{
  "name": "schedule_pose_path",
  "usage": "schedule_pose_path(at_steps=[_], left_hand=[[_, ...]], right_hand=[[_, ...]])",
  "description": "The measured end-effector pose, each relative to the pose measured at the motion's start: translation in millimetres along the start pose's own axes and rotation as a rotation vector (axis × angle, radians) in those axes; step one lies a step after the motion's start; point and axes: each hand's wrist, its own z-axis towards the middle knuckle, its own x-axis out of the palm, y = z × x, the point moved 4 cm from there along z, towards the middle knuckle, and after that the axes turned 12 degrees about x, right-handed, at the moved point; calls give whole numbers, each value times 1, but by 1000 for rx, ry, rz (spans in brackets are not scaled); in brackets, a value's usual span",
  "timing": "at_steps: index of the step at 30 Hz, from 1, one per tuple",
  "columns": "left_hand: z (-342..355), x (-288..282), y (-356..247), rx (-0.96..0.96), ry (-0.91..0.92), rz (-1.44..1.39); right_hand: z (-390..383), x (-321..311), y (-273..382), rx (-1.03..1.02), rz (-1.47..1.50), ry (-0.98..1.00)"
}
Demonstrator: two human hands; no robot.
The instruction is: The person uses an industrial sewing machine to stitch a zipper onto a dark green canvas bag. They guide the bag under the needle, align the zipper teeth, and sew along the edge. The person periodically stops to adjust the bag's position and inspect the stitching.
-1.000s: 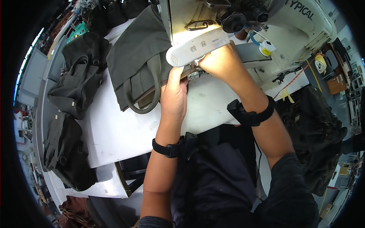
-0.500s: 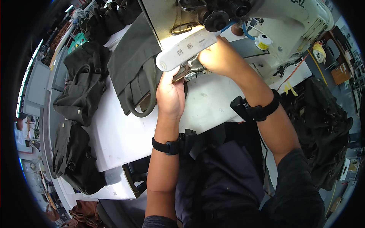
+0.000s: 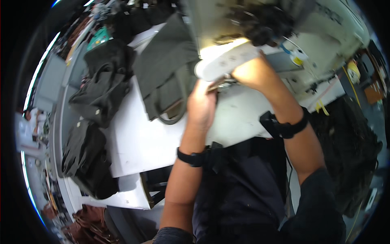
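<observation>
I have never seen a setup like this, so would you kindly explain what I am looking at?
Certainly. There is no robot: a wide fisheye camera on a person's head looks down, bending straight edges. The bare left hand and right hand work at a sewing machine. A dark bag lies on the white table, with more dark bags along the left. The left hand holds the bag's edge; the right hand's fingertips are hidden, so I cannot tell what they hold.
</observation>
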Motion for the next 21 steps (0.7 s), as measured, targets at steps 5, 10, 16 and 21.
schedule_pose_path(at_steps=[5, 10, 16, 21], left_hand=[[1, -6, 21, 51, 98, 60], [-5, -4, 21, -11, 34, 41], [-8, 1, 11, -72, 6, 45], [-14, -3, 7, -86, -68, 167]], right_hand=[[0, 2, -14, -145, 1, 81], [-9, 0, -4, -55, -31, 17], [-9, -5, -1, -38, 33, 55], [-14, -17, 31, -9, 128, -70]])
